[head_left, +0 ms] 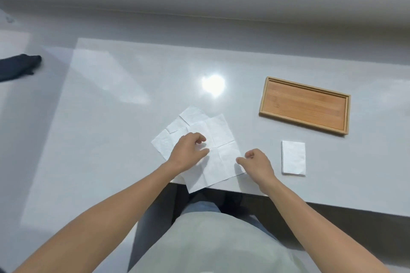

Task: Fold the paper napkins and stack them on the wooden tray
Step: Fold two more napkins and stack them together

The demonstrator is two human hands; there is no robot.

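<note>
A white unfolded paper napkin [221,139] lies flat near the table's front edge, its near corner hanging over the edge. More unfolded napkins [190,117] peek out beneath it at the upper left. My left hand [188,150] rests on the top napkin's left part, fingers curled and pressing it. My right hand [255,162] pinches the napkin's right edge. A folded napkin [293,158] lies to the right of my right hand. The wooden tray [264,104] sits at the back right with nothing in it.
The table is glossy white [111,117] with a bright light reflection in the middle. A dark cloth-like object [17,66] lies off to the far left. My lap and a dark gap show below the table's front edge.
</note>
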